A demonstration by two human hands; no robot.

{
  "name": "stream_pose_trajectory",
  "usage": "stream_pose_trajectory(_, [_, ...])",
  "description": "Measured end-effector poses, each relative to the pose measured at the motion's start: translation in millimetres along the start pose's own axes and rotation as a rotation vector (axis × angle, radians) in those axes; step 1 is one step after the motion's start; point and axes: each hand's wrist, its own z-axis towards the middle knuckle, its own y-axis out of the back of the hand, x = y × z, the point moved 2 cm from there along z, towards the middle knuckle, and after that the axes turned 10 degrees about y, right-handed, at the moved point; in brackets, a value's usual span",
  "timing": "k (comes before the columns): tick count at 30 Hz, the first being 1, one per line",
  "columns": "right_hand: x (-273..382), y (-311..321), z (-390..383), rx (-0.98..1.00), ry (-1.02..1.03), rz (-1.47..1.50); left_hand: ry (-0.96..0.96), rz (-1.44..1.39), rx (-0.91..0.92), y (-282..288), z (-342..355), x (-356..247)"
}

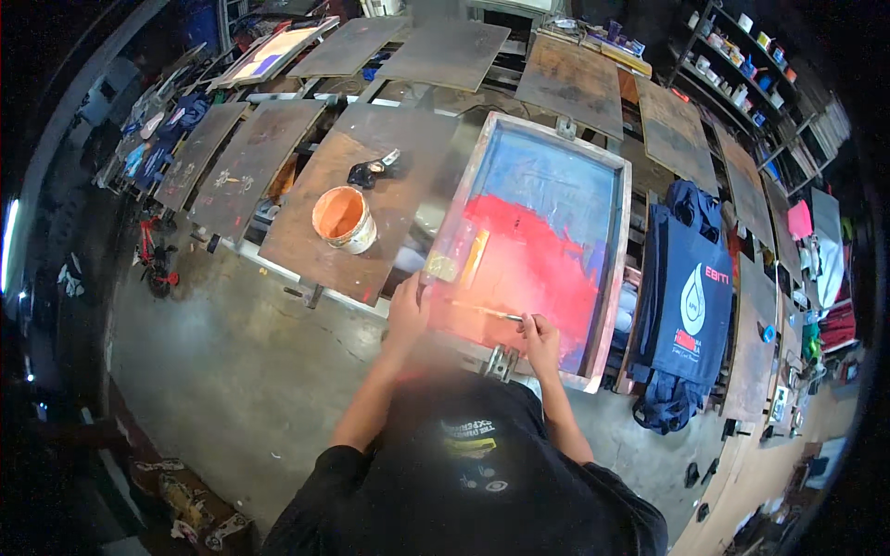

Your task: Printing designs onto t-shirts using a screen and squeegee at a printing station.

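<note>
My right grip pinches a thin stick, my left grip I can't tell; red ink coats the lower screen, the upper blue mesh seemingly left.

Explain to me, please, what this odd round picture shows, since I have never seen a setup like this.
There is no machine here, just a person's two bare hands. The one view comes from a wide fisheye camera worn on the head and looking down, so straight edges bend toward the rim.

The right hand holds a thin stick-like tool over a framed screen, whose blue surface is partly covered with red and orange colour. The left hand is at the screen's near left side; whether it grips anything is unclear.

To the left, a brown board bears an open bucket with orange inside and a small black object. To the right lies navy cloth with a white drop print.
</note>
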Motion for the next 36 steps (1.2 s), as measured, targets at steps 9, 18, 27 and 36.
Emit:
stream_pose_trajectory(9, [4.8,-6.5,4.6,0.022,0.022,0.054,0.021,-0.005,-0.024,-1.7,1.9,-1.7])
stream_pose_trajectory(18, [-3.0,-4.8,-0.5,0.027,-0.019,0.056,0.005,-0.001,-0.007,-0.9,3.3,-3.6])
stream_pose_trajectory(27, [-7.5,21.7,-2.5,-0.009,-0.077,0.241,-0.01,0.006,-0.016,-1.7,2.5,-0.5])
stream_pose_trajectory(36, [-20.2,12.2,-8.3,0.02,-0.057,0.014,0.005,0.006,-0.005,-2.0,1.8,0.2])
